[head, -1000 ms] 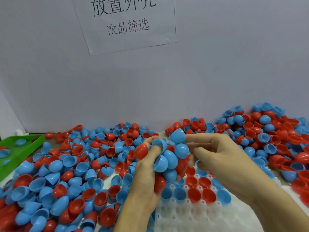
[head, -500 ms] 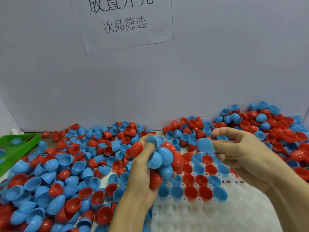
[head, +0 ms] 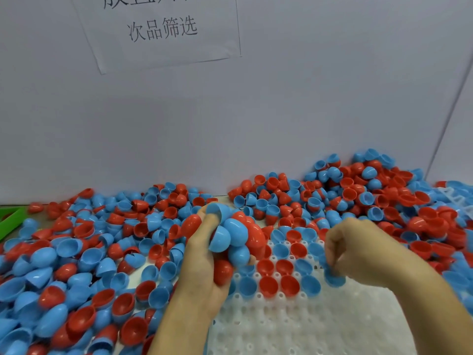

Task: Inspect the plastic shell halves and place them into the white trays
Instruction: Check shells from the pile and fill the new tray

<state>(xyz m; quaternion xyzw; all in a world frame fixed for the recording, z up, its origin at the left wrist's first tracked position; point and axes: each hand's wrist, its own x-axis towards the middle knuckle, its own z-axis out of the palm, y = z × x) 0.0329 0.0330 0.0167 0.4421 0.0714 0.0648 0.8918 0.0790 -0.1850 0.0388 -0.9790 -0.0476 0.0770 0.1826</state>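
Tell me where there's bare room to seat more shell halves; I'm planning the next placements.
Free: the white tray's near rows, bordered by the filled rows behind and the two hands at either side. Crowded: loose shells cover the table to the left and the back right pile. The left hand grips a handful; the right hand lowers a blue half.

It was a factory sorting station: heaps of red and blue shells (head: 84,252) covered the worktop, with a printed Chinese sign (head: 163,29) at twelve o'clock.
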